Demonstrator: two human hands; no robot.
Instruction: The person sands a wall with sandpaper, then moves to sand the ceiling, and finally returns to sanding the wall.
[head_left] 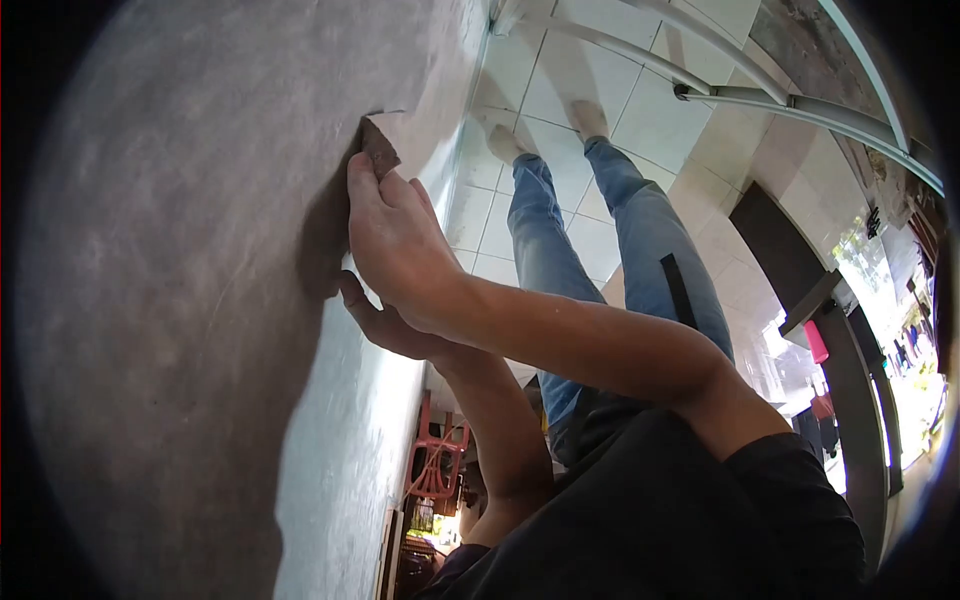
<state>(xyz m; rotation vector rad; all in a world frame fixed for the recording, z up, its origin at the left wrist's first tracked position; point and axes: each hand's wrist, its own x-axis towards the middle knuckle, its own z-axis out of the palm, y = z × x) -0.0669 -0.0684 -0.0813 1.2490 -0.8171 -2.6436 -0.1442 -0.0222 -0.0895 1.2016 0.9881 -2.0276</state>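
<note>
A large grey sheet [190, 300] covers the surface on my left. Its corner [381, 150] is folded back and shows a brown underside, with a paler bare surface [435, 90] beside it. My right hand [395, 235] reaches across my body and pinches that folded corner with its fingertips. My left hand [385, 328] lies just below it, thumb spread, resting against the sheet's edge. Most of its fingers are hidden under my right wrist, and I see nothing held in it.
My legs in blue jeans [590, 250] and my feet stand on a white tiled floor [560, 70]. Metal rails [760, 100] run at the upper right. A red chair [440, 460] stands further back, and a dark counter [850, 380] is at the right.
</note>
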